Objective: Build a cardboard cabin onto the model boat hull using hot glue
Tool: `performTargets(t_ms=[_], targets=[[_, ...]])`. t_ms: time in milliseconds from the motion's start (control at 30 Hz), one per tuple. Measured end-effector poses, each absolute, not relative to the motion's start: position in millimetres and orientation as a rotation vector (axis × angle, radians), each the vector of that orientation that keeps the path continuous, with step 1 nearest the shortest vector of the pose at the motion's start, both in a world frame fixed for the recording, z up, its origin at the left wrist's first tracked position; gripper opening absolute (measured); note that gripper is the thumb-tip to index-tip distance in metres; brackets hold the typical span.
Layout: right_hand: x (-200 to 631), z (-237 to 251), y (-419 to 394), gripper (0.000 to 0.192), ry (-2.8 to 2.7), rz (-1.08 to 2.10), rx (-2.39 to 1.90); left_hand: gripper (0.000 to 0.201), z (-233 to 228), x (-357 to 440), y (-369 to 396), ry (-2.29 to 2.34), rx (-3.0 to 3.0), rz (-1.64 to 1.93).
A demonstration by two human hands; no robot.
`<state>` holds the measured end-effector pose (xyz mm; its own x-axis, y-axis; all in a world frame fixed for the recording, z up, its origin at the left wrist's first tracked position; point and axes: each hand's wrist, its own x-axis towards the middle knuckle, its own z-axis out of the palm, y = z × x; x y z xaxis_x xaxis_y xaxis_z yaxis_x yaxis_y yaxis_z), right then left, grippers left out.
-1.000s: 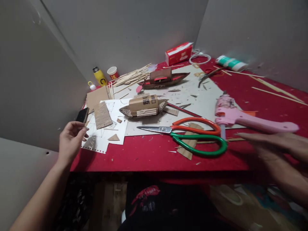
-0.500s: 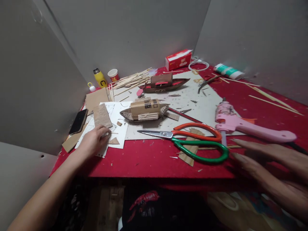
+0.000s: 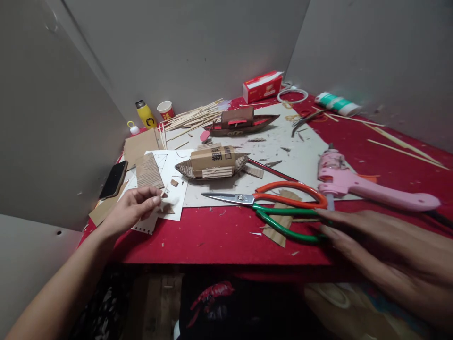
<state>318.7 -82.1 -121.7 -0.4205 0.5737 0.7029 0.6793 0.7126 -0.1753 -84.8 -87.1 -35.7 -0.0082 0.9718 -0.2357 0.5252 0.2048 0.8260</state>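
Since half a second ago, both hands have moved: the left hand (image 3: pixel 139 205) is pinching a thin stick (image 3: pixel 164 190) between thumb and fingertips, tilting it up over the drawn-on paper (image 3: pixel 180 189), and the right hand (image 3: pixel 378 245) is reaching onto the rear of the scissors (image 3: pixel 264 208). So the stick is now coming off the sheet, while the right fingers are overlapping the green handle; blur is hiding whether they are gripping it, so I cannot tell. Just beyond the left fingertips, a corrugated cardboard strip (image 3: pixel 148 171) is lying on the paper; between the two hands and farther off, a cardboard model boat (image 3: pixel 214 163) is sitting. Above the right fingers, a pink glue gun (image 3: pixel 354 181) is resting. Well beyond the left fingers, a yellow bottle (image 3: pixel 146 115) and a paper cup (image 3: pixel 167 113) are standing upright, their contents not showing. Farther right, a red tissue pack (image 3: pixel 263 89) is lying.
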Motion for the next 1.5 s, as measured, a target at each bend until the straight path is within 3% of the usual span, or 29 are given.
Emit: performTargets(t_ms=[200,367,567,933,1200,1500], targets=[[300.2,-98.0,-74.9,0.022,-2.259,-0.213,-0.910,0.029,-45.2,-54.8,-94.4,1.280,1.117,0.665],[272.8,-83.8,-89.4,0.015,-2.176,0.332,-0.826,0.027,-47.3,-22.5,-96.3,1.173,1.120,0.569],[240.1,-76.1,-88.7,0.027,-2.157,0.870,-0.784,0.023,-40.5,7.9,-97.5,1.110,1.361,0.456],[233.2,-77.4,-73.4,0.029,-2.639,0.620,-0.701,0.023,-41.8,20.9,-93.9,1.141,2.113,0.279],[230.5,-69.0,-72.0,0.023,-2.805,0.648,-0.784,0.030,-51.3,22.4,-91.4,1.141,2.126,0.116],[230.2,-59.7,-76.0,0.023,-2.797,0.649,-0.855,0.028,-46.3,23.9,-94.3,1.095,2.269,0.213]])
